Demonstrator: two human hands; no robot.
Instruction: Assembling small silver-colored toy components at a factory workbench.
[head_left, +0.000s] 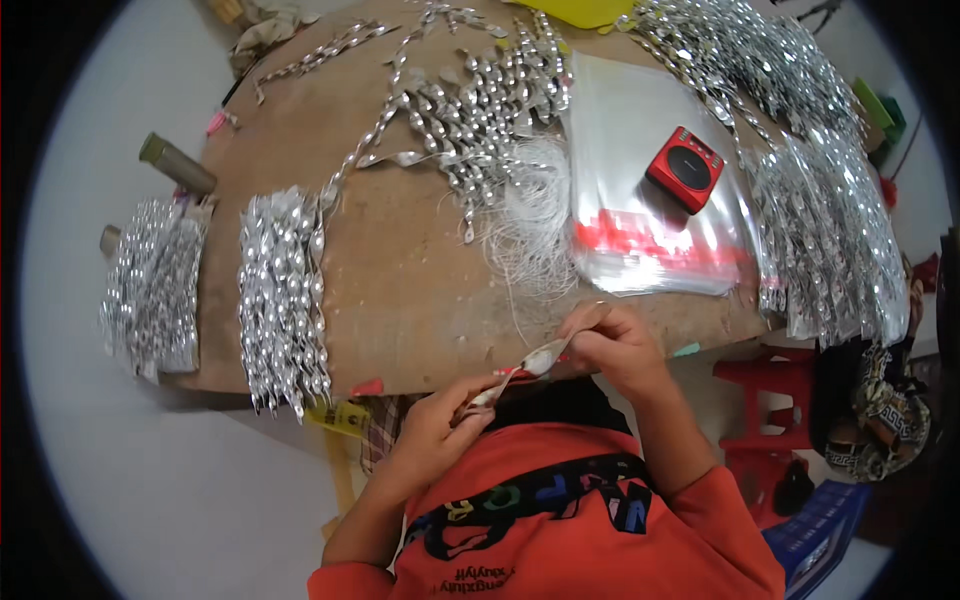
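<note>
A twisted silver foil strip (541, 360) stretches between my two hands, just off the table's front edge and before my body. One end is pinched in my left hand (437, 428), its fingers curled around it. My right hand (618, 347) grips the other end between thumb and fingers, higher up and closer to the table. Beyond the strip lies a loose tangle of white string (530, 225). More twisted silver strips (470, 115) are spread behind that string.
Clear plastic bags (625, 130) lie at right of centre, with a red speaker-like box (686, 168) on top. Silver strip bundles (283, 300) hang over the table's front edge at left; others (820, 230) pile up at right. A red stool (765, 395) stands below.
</note>
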